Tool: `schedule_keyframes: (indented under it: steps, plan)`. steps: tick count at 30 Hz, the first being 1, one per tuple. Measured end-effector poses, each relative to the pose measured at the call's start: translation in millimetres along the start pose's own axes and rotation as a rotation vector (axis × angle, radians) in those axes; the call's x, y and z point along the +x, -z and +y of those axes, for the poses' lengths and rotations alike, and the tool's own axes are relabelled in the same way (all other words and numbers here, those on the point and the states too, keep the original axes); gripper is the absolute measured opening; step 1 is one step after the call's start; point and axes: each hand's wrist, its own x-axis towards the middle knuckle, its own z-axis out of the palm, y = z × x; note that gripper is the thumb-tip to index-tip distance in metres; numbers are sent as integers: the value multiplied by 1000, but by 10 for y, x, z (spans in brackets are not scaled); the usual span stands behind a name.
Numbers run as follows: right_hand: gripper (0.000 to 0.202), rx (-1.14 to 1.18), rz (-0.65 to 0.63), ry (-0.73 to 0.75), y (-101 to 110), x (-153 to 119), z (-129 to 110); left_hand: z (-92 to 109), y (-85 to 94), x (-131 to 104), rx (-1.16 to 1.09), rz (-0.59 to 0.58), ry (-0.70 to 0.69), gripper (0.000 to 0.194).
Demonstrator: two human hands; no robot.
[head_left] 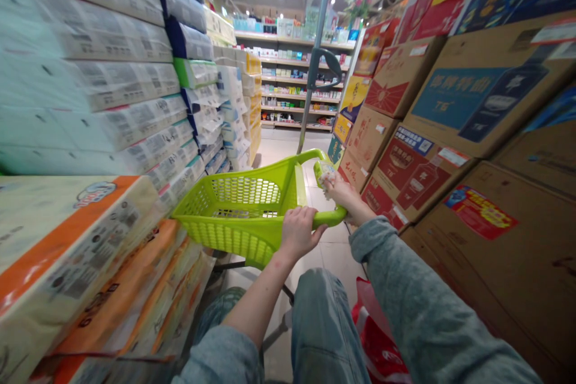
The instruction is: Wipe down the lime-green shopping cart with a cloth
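A lime-green plastic shopping cart [238, 192] stands at an angle in front of me, its perforated basket pointing left. My left hand [297, 231] is closed over the cart's near edge, where the handle joins the basket. Farther along, my right hand [341, 192] holds a small crumpled whitish and green piece [324, 173] against the curved green handle [332, 217]. Whether this piece is a cloth or a wrapper I cannot tell. No goods show inside the visible part of the basket.
Tall stacks of wrapped paper packs [112, 72] line the left side. Cardboard cartons [486, 96] rise on the right. A grey metal pole [309, 90] stands beyond the cart, before stocked shelves [288, 75]. A red bag [378, 336] lies by my right knee.
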Motion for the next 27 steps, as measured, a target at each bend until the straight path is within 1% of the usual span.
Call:
schedule_keyframes:
  steps: [3,5,8,11,13,16,19,21,23,27]
  plan:
    - [58,101,16,1,-4,31,70,1,-5,19,8,-7,-10,29]
    - [60,96,37,-39,17,-17,64,1,-5,24,20,-10,-17,30]
    - [63,-35,41,-96,62,-180,-26,2,1,19,35,-21,-27,31]
    - [60,-164,56,-74,65,-405,-146,7,9,8,46,-29,-35,31]
    - [57,-233,98,-68,28,-564,-210,12,14,3,49,-30,-40,31]
    - [46,-298,205,-32,-62,-782,-266,19,19,-2,53,-33,-43,30]
    - [49,-308,289,25,-138,-926,-278,20,17,-7,61,-31,-44,29]
    - [50,-291,318,51,-157,-964,-267,18,11,-10,53,-27,-40,28]
    - [49,-276,320,72,-142,-958,-245,17,2,-9,33,-24,-31,28]
    - [43,-231,230,80,-39,-844,-159,19,-20,3,-4,-17,-12,29]
